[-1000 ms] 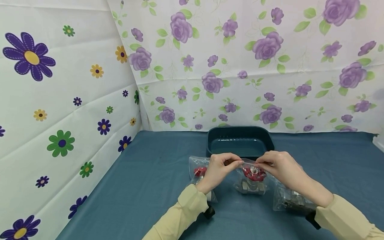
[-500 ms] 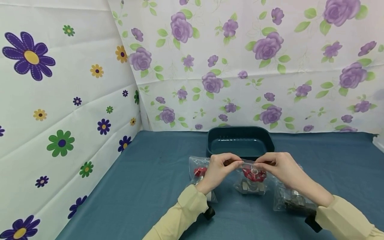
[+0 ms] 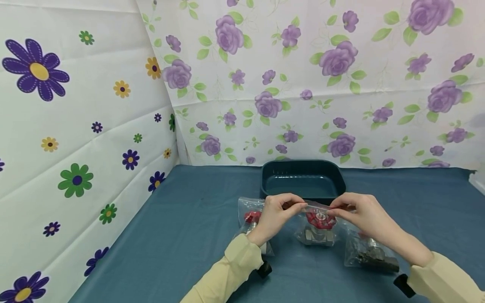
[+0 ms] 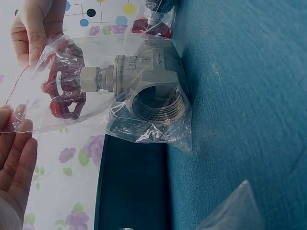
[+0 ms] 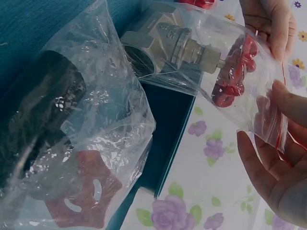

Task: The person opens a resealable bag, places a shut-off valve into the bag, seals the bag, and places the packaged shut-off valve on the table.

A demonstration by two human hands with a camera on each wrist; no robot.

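A metal valve (image 3: 319, 236) with a red handwheel (image 3: 321, 219) stands upright on the table inside a clear zip bag (image 4: 38, 122). My left hand (image 3: 278, 214) pinches the left end of the bag's top edge between thumb and fingers. At the right end of that edge, my right hand (image 3: 365, 214) pinches the plastic between thumb and index finger. The right wrist view shows the red zip line running up from my right thumb (image 5: 290, 103) to the left hand (image 5: 271, 24). In the left wrist view the valve's threaded opening (image 4: 158, 104) faces the camera.
Another bagged valve with a red handwheel (image 3: 252, 217) stands behind my left wrist. On the right lies a bagged valve with a dark body (image 3: 379, 261), below my right forearm. A dark teal bin (image 3: 303, 194) sits behind the hands, before the flowered backdrop (image 3: 242, 118).
My right hand has slid right along the bag's top edge, and its forearm has shifted right too, uncovering more of the right-hand bag. My left hand has stayed in place.
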